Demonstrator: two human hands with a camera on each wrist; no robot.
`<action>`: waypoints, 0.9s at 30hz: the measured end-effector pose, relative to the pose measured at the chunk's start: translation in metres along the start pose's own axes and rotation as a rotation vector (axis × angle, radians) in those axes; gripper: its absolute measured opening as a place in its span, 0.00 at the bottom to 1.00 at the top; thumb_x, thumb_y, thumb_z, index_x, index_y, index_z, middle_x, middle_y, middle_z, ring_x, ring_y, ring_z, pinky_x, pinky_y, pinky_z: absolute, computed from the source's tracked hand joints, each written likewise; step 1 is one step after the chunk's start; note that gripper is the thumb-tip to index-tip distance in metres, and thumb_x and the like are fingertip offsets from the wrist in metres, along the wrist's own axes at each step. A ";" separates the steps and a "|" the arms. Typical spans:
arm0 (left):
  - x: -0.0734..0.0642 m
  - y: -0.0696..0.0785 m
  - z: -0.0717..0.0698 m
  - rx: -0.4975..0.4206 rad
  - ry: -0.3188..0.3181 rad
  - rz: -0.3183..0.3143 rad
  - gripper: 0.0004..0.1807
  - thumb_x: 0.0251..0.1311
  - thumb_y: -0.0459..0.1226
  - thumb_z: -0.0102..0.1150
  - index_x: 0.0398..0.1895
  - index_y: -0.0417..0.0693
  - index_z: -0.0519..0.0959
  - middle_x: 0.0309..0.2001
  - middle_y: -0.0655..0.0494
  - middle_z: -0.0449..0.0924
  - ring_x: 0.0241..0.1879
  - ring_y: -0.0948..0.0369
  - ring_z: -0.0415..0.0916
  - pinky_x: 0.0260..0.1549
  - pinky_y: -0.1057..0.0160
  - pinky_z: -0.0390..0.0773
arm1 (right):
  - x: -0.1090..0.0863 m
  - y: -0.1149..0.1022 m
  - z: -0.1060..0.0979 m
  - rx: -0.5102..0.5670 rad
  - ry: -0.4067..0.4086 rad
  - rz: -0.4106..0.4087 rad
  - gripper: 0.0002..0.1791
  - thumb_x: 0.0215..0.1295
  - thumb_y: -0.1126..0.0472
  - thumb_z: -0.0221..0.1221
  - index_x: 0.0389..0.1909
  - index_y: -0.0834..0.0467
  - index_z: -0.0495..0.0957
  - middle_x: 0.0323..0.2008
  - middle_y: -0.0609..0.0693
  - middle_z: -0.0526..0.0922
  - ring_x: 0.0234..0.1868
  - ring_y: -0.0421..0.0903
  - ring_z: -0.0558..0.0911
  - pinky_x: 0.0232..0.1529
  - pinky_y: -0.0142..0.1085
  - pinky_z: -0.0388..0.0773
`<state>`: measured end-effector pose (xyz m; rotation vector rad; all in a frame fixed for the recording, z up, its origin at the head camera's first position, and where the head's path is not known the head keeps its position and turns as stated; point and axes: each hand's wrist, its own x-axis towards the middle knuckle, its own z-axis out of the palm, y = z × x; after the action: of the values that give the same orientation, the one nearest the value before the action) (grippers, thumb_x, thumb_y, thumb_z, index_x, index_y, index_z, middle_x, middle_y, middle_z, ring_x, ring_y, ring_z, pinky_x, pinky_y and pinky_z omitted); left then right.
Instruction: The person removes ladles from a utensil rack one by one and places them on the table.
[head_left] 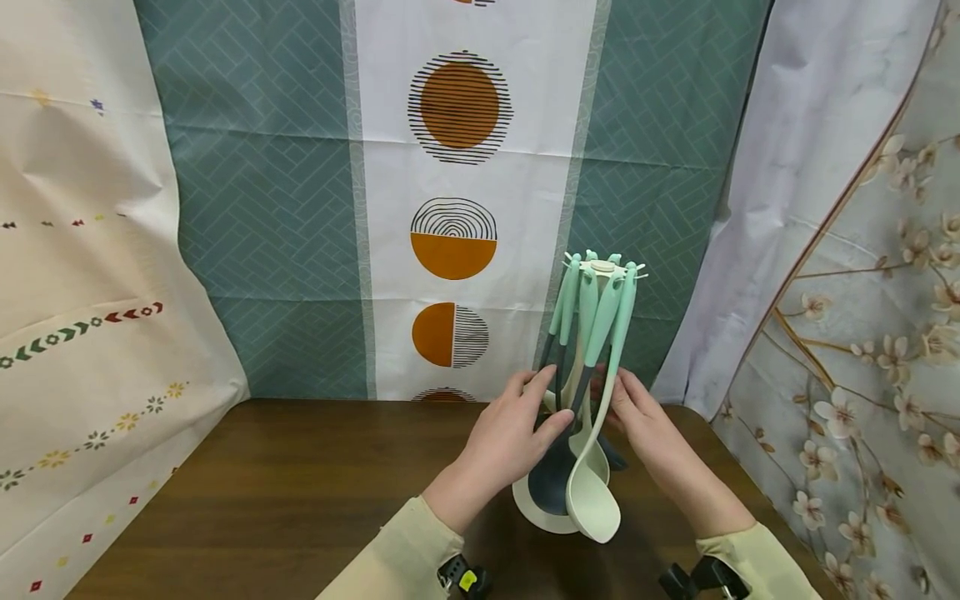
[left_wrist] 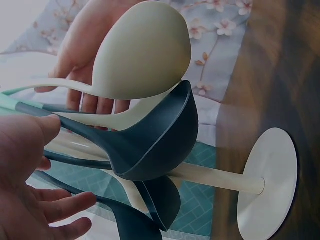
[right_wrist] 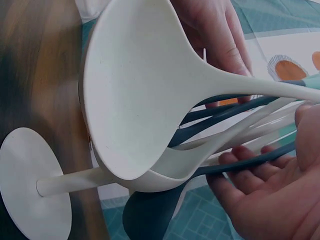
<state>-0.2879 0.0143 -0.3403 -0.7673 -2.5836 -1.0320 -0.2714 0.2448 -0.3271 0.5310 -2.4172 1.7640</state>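
Observation:
A white utensil stand with a round base [left_wrist: 272,175] and an upright pole [left_wrist: 220,180] is on the table. Several utensils with mint-green handles hang from its top ring [head_left: 602,267]. A cream ladle [right_wrist: 130,85] hangs nearest in the head view, with a dark blue ladle [left_wrist: 165,132] beside it. My left hand [head_left: 510,433] is at the left of the bunch, thumb against a dark shaft and fingers spread. On the other side, my right hand [head_left: 647,425] has its fingers loosely extended beside the shafts. The right fingertips are partly hidden behind the utensils.
Under the stand is a dark brown wooden table [head_left: 300,492]. Behind it hangs a teal and white cloth [head_left: 262,208] with orange circles. A cream patterned cloth [head_left: 90,275] is at the left, a floral curtain [head_left: 862,400] at the right.

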 end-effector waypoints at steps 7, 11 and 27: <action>0.001 0.001 0.000 -0.028 -0.012 -0.006 0.40 0.79 0.55 0.64 0.88 0.57 0.63 0.79 0.44 0.68 0.68 0.43 0.79 0.63 0.39 0.81 | 0.003 0.003 0.001 0.047 0.004 0.005 0.35 0.93 0.44 0.38 0.83 0.66 0.53 0.78 0.67 0.63 0.80 0.62 0.64 0.69 0.30 0.72; 0.001 0.000 0.000 -0.044 -0.022 -0.005 0.40 0.79 0.55 0.64 0.88 0.58 0.63 0.79 0.45 0.68 0.68 0.43 0.79 0.63 0.38 0.81 | 0.002 0.003 0.002 0.049 0.024 -0.001 0.33 0.93 0.45 0.39 0.81 0.65 0.55 0.76 0.66 0.64 0.75 0.55 0.68 0.63 0.25 0.73; 0.002 0.001 -0.002 -0.058 -0.114 0.074 0.40 0.82 0.53 0.60 0.90 0.65 0.57 0.83 0.49 0.62 0.76 0.46 0.72 0.69 0.37 0.76 | -0.009 -0.001 0.008 -0.084 0.235 -0.059 0.27 0.93 0.48 0.43 0.70 0.68 0.70 0.63 0.63 0.79 0.58 0.48 0.84 0.57 0.30 0.81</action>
<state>-0.2889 0.0142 -0.3378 -0.9552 -2.6075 -1.0741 -0.2619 0.2392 -0.3315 0.3595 -2.2777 1.5945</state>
